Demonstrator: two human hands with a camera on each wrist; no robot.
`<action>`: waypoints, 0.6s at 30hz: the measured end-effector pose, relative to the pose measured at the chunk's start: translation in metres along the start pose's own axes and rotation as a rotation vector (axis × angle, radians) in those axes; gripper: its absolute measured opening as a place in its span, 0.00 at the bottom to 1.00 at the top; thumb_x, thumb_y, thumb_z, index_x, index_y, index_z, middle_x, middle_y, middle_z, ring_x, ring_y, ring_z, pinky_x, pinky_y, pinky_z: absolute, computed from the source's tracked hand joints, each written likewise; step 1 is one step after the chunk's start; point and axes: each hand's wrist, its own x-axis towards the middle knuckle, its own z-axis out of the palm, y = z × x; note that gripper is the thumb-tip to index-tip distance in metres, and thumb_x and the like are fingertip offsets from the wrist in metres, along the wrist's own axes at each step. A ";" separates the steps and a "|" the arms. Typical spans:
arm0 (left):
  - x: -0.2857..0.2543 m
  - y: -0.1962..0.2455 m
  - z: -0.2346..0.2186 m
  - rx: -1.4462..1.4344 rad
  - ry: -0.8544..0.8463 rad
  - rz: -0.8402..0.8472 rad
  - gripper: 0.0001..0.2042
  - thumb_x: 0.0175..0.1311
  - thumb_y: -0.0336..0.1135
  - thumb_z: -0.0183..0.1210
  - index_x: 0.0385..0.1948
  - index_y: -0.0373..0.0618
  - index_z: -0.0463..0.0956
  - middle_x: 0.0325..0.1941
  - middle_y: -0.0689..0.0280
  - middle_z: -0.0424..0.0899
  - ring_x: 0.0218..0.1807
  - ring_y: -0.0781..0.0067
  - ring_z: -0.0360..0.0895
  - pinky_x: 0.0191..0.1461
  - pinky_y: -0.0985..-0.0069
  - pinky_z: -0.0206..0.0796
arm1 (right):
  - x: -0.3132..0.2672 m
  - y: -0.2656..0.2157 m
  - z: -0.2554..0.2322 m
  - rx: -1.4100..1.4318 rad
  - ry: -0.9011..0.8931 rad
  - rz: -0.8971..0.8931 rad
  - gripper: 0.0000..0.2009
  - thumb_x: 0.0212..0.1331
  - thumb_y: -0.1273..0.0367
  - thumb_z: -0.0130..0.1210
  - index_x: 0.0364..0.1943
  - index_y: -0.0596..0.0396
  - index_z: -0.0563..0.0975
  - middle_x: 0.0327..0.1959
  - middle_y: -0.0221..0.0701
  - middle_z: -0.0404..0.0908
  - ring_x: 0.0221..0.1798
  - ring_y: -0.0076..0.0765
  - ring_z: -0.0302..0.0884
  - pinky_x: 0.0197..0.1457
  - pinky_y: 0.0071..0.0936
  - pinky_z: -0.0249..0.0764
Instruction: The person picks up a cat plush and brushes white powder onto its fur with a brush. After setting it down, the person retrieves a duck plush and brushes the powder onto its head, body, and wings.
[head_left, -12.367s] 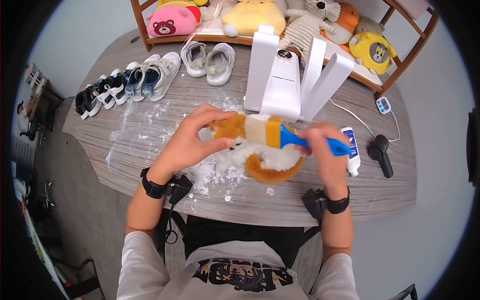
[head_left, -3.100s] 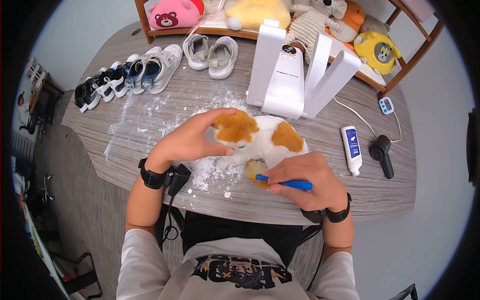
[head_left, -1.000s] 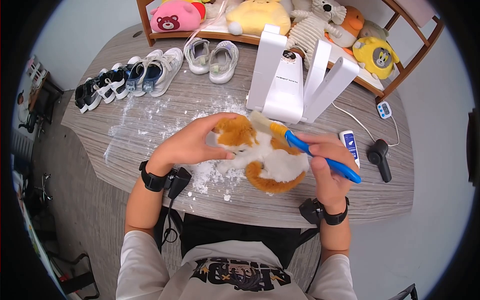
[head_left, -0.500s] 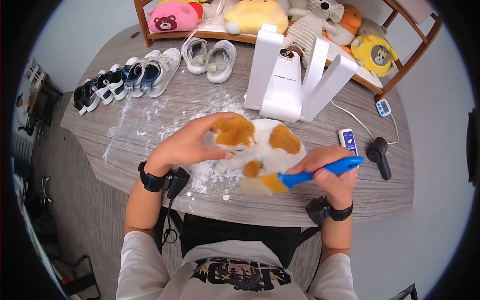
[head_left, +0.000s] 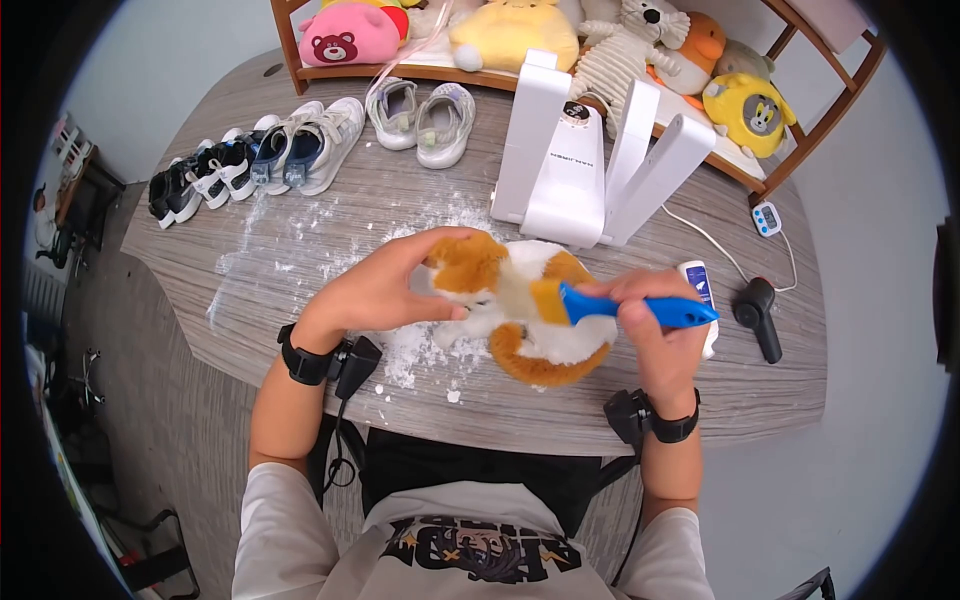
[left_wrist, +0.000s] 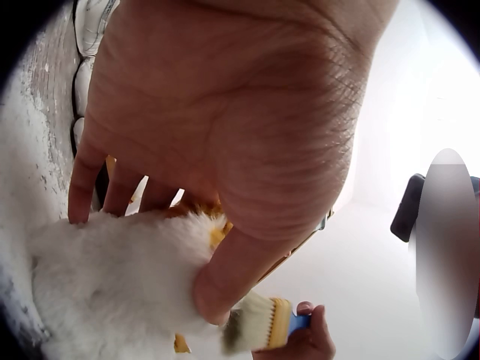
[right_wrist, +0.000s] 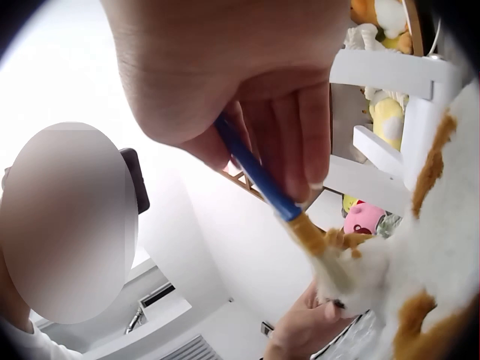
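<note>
A white and orange plush cat (head_left: pixel 570 345) lies curled on the wooden table, white powder around it. The left hand (head_left: pixel 385 285) grips its head between thumb and fingers; in the left wrist view that hand (left_wrist: pixel 217 127) presses into white fur (left_wrist: pixel 120 277). A brush with a blue handle (head_left: pixel 680 312) is pinched by the right hand (head_left: pixel 660 330), its pale bristles (head_left: pixel 517 290) against the cat's neck. In the right wrist view the bristles (right_wrist: pixel 337 274) touch fur near the face, below the right hand (right_wrist: pixel 247 97).
Behind the cat stands a white device with upright arms (head_left: pixel 565 175). A white and blue tube (head_left: pixel 697 285), a black handheld device (head_left: pixel 760 315) and a small timer (head_left: pixel 766 219) are at the right. Several shoes (head_left: pixel 335 140) line the back left; a shelf of plush toys (head_left: pixel 510 35) is behind.
The brush has moved from the table's near side, by the tail, up onto the cat's neck, uncovering the orange tail. The left hand has kept its hold on the head.
</note>
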 end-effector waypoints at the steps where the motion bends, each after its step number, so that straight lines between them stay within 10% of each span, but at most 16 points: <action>1: 0.000 0.000 0.000 0.011 0.002 0.016 0.39 0.49 0.31 0.74 0.66 0.41 0.64 0.62 0.56 0.76 0.65 0.65 0.71 0.70 0.67 0.59 | 0.000 -0.002 -0.002 0.003 0.000 -0.001 0.05 0.63 0.74 0.58 0.38 0.63 0.77 0.41 0.45 0.84 0.44 0.40 0.84 0.49 0.35 0.79; 7: 0.000 0.002 0.000 0.021 0.011 0.052 0.37 0.51 0.33 0.73 0.65 0.40 0.64 0.61 0.54 0.76 0.63 0.63 0.73 0.68 0.67 0.62 | 0.004 -0.002 0.006 -0.031 0.098 -0.105 0.04 0.58 0.76 0.61 0.35 0.62 0.79 0.38 0.44 0.86 0.42 0.40 0.85 0.48 0.33 0.79; 10: 0.000 -0.001 0.000 -0.019 0.002 0.041 0.38 0.51 0.33 0.73 0.66 0.40 0.64 0.61 0.55 0.77 0.63 0.64 0.73 0.69 0.67 0.62 | 0.006 -0.013 0.005 -0.059 -0.295 -0.031 0.04 0.53 0.75 0.65 0.31 0.60 0.82 0.36 0.43 0.87 0.38 0.44 0.86 0.43 0.31 0.80; 18: 0.001 -0.002 0.000 -0.038 -0.010 0.040 0.38 0.51 0.34 0.73 0.66 0.41 0.64 0.62 0.55 0.76 0.63 0.64 0.72 0.69 0.67 0.62 | 0.006 -0.007 0.007 -0.174 -0.160 -0.159 0.05 0.54 0.75 0.64 0.33 0.61 0.81 0.39 0.44 0.87 0.39 0.44 0.86 0.44 0.30 0.80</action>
